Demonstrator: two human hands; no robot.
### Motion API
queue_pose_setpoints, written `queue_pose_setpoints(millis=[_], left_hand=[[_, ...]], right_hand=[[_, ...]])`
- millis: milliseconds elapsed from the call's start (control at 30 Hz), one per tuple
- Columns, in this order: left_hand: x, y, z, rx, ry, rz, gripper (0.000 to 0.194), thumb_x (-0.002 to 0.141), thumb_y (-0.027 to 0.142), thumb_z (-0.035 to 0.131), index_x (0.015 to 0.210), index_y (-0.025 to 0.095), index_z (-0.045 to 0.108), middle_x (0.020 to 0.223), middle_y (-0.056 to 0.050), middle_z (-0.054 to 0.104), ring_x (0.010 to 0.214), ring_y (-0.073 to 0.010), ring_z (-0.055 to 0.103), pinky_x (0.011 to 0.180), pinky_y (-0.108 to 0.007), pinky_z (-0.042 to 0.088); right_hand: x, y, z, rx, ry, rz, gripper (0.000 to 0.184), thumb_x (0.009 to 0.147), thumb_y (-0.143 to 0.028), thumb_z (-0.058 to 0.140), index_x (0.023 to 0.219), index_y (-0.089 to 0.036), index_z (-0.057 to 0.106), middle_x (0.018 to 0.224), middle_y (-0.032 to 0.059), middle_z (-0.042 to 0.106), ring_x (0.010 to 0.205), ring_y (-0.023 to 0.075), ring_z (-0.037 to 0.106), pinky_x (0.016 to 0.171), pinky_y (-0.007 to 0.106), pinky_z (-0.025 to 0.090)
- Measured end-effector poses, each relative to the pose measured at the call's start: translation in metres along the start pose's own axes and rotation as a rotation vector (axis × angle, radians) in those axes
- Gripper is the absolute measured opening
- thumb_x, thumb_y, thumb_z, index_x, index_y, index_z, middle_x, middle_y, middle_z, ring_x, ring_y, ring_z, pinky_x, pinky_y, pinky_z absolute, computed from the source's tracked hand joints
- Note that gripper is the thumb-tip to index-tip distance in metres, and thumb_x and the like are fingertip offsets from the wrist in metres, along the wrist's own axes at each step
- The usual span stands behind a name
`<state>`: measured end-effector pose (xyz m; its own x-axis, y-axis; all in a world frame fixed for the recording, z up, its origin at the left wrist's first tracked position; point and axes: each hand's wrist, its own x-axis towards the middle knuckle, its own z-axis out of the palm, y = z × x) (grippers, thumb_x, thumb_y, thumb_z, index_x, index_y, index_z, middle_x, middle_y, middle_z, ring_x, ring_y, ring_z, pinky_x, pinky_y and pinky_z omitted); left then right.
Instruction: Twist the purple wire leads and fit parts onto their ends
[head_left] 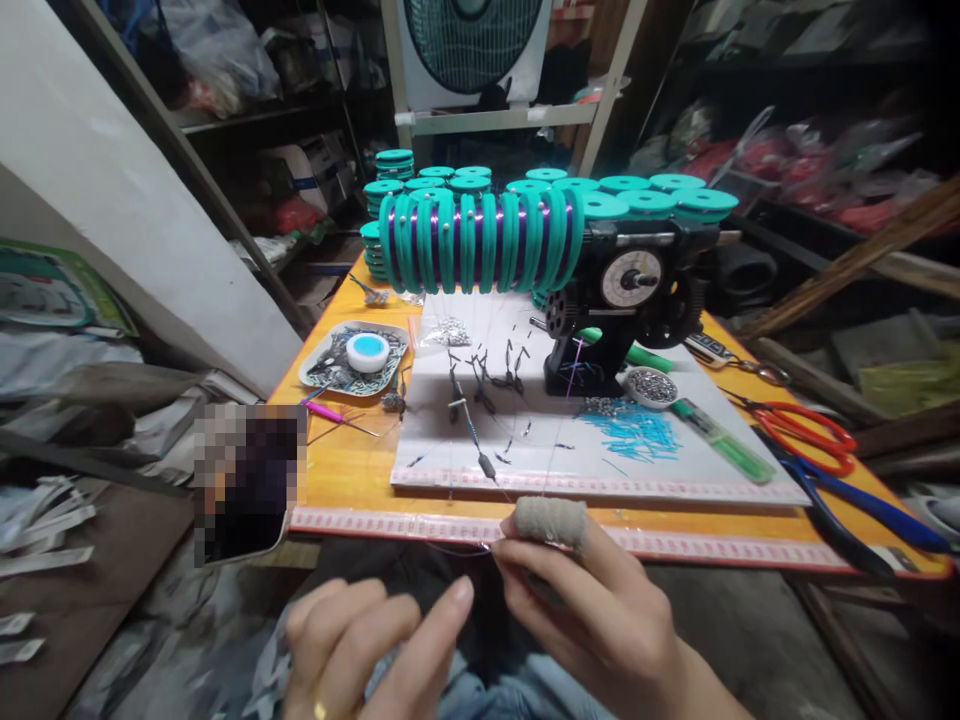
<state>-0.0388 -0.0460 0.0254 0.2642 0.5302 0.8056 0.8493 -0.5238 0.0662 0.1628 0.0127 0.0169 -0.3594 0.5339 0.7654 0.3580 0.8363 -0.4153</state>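
Observation:
My right hand (pixel 585 610) is low in the middle, fingers pinched together on a thin clear line (pixel 457 548) near the table's front edge; its forefinger wears a grey cloth wrap (pixel 551 520). My left hand (pixel 367 645) sits beside it with fingers curled, the forefinger tip almost touching the right hand's; a ring shows on one finger. Thin lines run up from the hands to a row of teal spools (pixel 480 243) mounted on a black winding machine (pixel 622 300). Small black rigs (pixel 480 385) lie on the white board (pixel 675 470).
An orange table (pixel 352 470) carries a tray with a white-and-blue roll (pixel 367 352), a dish of small metal bits (pixel 652 386), blue tube pieces (pixel 634 432), a green lighter (pixel 724 438), red scissors (pixel 814 430) and blue pliers (pixel 862 505). Stacked teal spools (pixel 645 195) stand behind. Cluttered shelves surround.

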Motion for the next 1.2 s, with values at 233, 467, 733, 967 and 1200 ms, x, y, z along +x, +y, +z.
queue_pose_setpoints(millis=[233, 467, 733, 967, 1200], left_hand=[[0.003, 0.003, 0.022, -0.052, -0.007, -0.038, 0.022, 0.079, 0.004, 0.072, 0.097, 0.015, 0.072, 0.066, 0.001, 0.065, 0.07, -0.0155, 0.057, 0.074, -0.031, 0.04], [0.008, 0.011, 0.023, -0.221, -0.038, 0.039, 0.021, 0.084, 0.007, 0.066, 0.101, 0.016, 0.073, 0.062, 0.003, 0.061, 0.065, -0.0138, 0.054, 0.075, -0.032, 0.039], [-0.002, 0.015, 0.045, -0.562, 0.05, -0.186, 0.028, 0.081, 0.006, 0.07, 0.105, 0.02, 0.072, 0.064, 0.001, 0.051, 0.068, -0.0158, 0.047, 0.061, -0.028, 0.044], [0.0, 0.024, 0.049, -0.975, 0.114, -0.641, 0.008, 0.083, 0.017, 0.074, 0.085, 0.024, 0.074, 0.106, -0.004, 0.063, 0.078, -0.0119, 0.061, 0.069, -0.024, 0.053], [0.004, 0.025, 0.053, -1.474, 0.002, -0.91, 0.004, 0.085, 0.023, 0.074, 0.082, 0.025, 0.074, 0.072, -0.001, 0.069, 0.071, -0.0132, 0.065, 0.068, -0.023, 0.052]], right_hand=[[-0.004, 0.001, -0.003, -0.013, -0.022, -0.003, 0.018, 0.086, -0.005, 0.064, 0.102, -0.01, 0.07, 0.094, 0.0122, 0.071, 0.088, 0.0201, 0.071, 0.078, 0.027, 0.062], [-0.005, 0.007, -0.012, 0.048, -0.072, 0.023, 0.012, 0.088, -0.011, 0.064, 0.097, -0.012, 0.072, 0.09, 0.0103, 0.072, 0.082, 0.0175, 0.072, 0.076, 0.024, 0.062], [-0.011, 0.008, -0.017, 0.032, -0.077, 0.048, 0.014, 0.086, -0.01, 0.065, 0.096, -0.016, 0.074, 0.089, 0.0083, 0.073, 0.077, 0.0175, 0.074, 0.075, 0.024, 0.063], [-0.006, 0.006, -0.018, 0.107, -0.086, 0.042, 0.016, 0.083, -0.005, 0.065, 0.094, -0.015, 0.072, 0.089, 0.0071, 0.071, 0.079, 0.0149, 0.071, 0.076, 0.019, 0.061], [0.002, 0.002, -0.024, 0.172, -0.12, 0.061, 0.02, 0.083, -0.004, 0.062, 0.095, -0.017, 0.07, 0.087, 0.0072, 0.069, 0.077, 0.0161, 0.07, 0.07, 0.022, 0.06]])
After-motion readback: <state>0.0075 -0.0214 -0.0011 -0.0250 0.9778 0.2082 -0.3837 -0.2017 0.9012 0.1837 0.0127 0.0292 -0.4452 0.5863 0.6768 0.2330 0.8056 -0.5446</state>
